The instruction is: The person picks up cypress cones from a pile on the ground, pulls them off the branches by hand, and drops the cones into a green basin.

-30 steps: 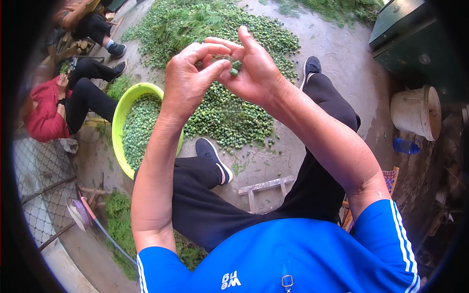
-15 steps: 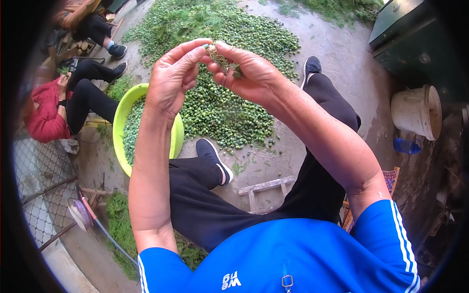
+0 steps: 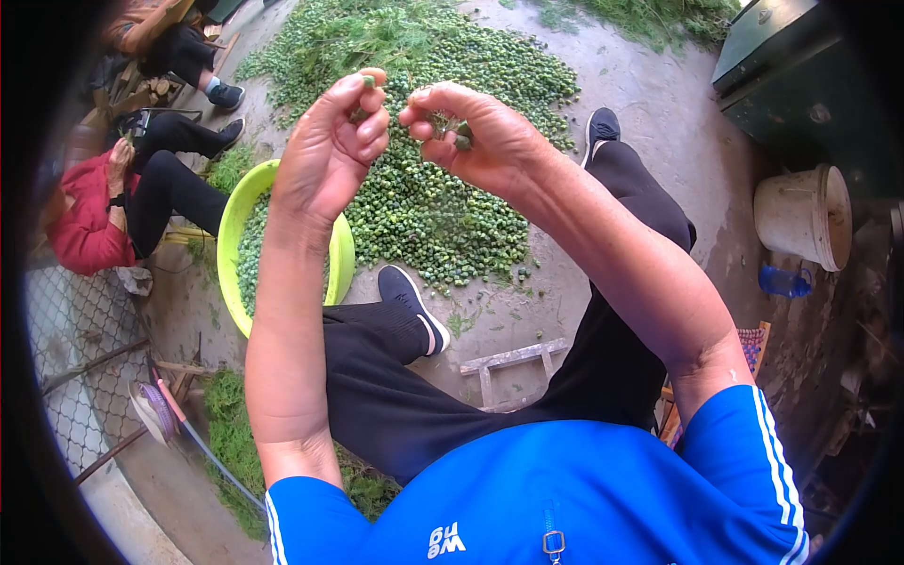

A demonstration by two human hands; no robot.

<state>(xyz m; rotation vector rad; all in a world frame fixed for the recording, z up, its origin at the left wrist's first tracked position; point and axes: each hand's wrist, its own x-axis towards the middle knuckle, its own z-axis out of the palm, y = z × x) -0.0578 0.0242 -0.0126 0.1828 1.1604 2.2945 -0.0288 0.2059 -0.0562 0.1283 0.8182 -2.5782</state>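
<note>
My left hand (image 3: 341, 132) is closed, with a small round green fruit (image 3: 368, 82) pinched between thumb and forefinger. To its right, my right hand (image 3: 480, 127) grips a thin-stemmed sprig (image 3: 441, 122); a green fruit (image 3: 462, 141) shows at its fingers. A small gap separates the hands. Both are raised above a wide heap of green fruits (image 3: 443, 226) on the ground, with feathery green stalks (image 3: 367, 42) lying over its far part. Below my left hand stands a yellow-green tub (image 3: 341, 273) holding more of the fruits, partly hidden by my forearm.
At the left sits a person in a red top (image 3: 89, 221), with another person's dark-trousered leg (image 3: 179, 56) farther back. A white bucket (image 3: 796, 217) and a blue plastic container (image 3: 784, 281) lie at the right, near a dark green cabinet (image 3: 782, 85). Cut greenery (image 3: 231, 443) lies lower left.
My hands have moved apart from where they met at the sprig. My left hand has shifted slightly left with a fruit at its fingertips; the sprig stays in my right hand.
</note>
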